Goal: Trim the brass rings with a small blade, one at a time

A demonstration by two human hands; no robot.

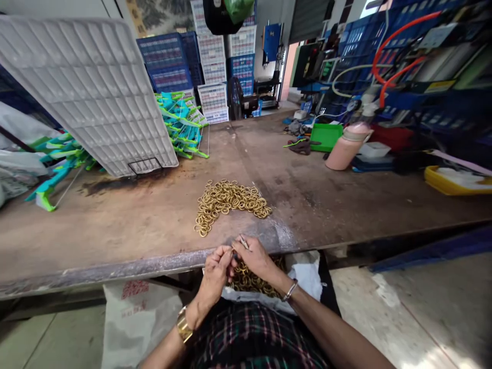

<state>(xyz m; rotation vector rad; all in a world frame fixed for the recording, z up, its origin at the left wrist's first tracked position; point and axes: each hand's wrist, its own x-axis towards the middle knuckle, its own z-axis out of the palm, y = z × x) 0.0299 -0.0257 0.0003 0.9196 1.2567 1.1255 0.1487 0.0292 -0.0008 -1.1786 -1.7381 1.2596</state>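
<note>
Brass-coloured rings (230,197) lie in a curved heap on the wooden table near its front edge. Just in front of the heap, my left hand (217,269) and my right hand (253,256) meet at the table's edge. The left fingers are pinched together on something too small to make out. A small slim metal tool (244,243) is held between the right thumb and fingers. Below my hands, an open white bag (307,274) on my lap holds many more rings (255,284), partly covered by my hands.
A grey ribbed panel (92,92) stands at the left beside teal and green plastic parts (182,123). To the right are a pink bottle (346,148), a green tray (326,136) and a yellow tray (453,184). Stacked crates (213,97) stand behind the table (126,220).
</note>
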